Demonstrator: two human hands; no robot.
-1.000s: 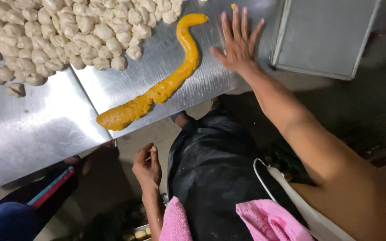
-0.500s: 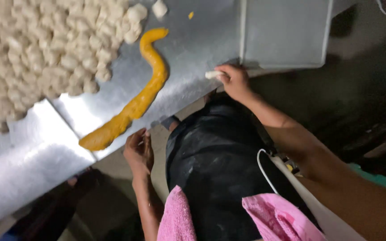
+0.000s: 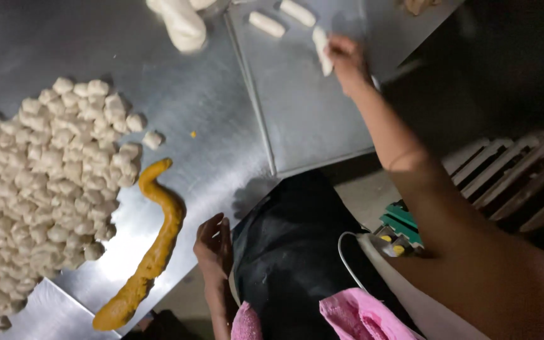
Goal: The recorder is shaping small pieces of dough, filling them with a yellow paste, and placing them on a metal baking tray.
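The right hand (image 3: 346, 58) pinches a small white oblong dough piece (image 3: 322, 50) over the flat steel tray (image 3: 310, 119), having come up from the table edge half a second ago; two like pieces (image 3: 267, 24) lie just beyond it. The left hand (image 3: 214, 242) hangs loosely curled and empty below, beside the long orange filling rope (image 3: 152, 252).

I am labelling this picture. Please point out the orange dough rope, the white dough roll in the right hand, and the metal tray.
orange dough rope (image 3: 156, 252): head view, middle of its length.
white dough roll (image 3: 321, 50): head view, part above the fingers.
metal tray (image 3: 303, 119): head view, bare floor.
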